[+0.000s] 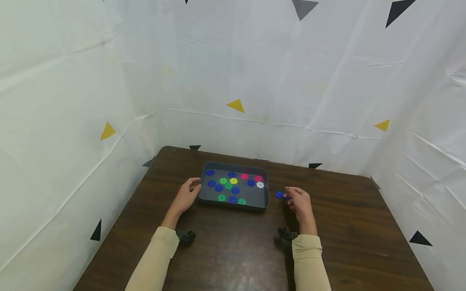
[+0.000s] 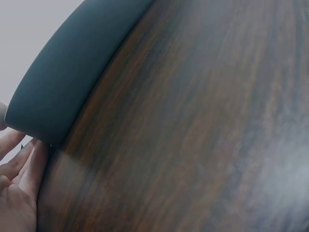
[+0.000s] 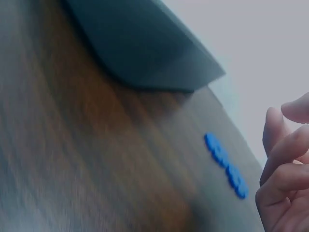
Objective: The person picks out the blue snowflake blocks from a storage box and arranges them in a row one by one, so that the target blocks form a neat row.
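Note:
A dark grey tray (image 1: 256,196) stands on the table, with several flower-shaped discs inside it. Among them are a yellow disc (image 1: 234,181), a white disc (image 1: 260,185), a pink disc (image 1: 244,176) and a green disc (image 1: 221,198). My left hand (image 1: 185,197) touches the tray's left wall with its fingers, near the front corner. To the right of the tray, my right hand (image 1: 299,202) hovers with loosely bent fingers and nothing visibly held. Two blue discs (image 3: 217,149) lie end to end on the table beside it; in the head view its fingers partly cover one.
The brown wooden table (image 1: 233,246) has a rounded far edge. White sheeting (image 1: 276,72) with black, grey and yellow triangles hangs behind it and on both sides. A dark band (image 1: 185,237) sits at the left wrist, another band (image 1: 287,234) at the right.

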Available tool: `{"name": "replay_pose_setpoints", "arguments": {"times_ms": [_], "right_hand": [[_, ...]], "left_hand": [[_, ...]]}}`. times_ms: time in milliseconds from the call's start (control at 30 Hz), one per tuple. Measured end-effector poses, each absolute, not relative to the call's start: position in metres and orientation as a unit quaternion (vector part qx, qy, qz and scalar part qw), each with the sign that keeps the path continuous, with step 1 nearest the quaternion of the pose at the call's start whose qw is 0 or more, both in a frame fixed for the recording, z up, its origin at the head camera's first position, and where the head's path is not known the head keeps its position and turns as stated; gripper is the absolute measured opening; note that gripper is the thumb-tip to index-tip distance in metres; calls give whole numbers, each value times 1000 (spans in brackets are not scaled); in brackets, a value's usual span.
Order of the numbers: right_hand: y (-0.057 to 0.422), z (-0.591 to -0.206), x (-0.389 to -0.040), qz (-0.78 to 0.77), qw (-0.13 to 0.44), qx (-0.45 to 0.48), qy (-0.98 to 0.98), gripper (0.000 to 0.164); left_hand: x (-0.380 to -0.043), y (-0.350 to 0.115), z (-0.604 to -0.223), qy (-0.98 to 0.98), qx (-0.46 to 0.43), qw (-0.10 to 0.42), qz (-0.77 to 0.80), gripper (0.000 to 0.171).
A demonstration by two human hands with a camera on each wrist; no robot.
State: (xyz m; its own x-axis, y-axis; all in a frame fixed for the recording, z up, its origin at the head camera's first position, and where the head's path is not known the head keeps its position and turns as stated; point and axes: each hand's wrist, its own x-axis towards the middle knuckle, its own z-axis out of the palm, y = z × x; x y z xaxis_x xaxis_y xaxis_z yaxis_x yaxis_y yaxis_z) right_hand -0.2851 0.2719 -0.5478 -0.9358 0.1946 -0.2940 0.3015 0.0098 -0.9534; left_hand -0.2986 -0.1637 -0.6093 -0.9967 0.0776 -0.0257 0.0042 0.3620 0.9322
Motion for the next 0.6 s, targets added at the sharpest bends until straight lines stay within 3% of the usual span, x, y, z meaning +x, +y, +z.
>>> {"name": "replay_pose_setpoints", "arguments": {"times_ms": [600], "right_hand": [[214, -536, -291, -621, 6, 102, 777, 30]], "left_hand": [[-298, -164, -610, 825, 24, 28, 565, 50]]}}
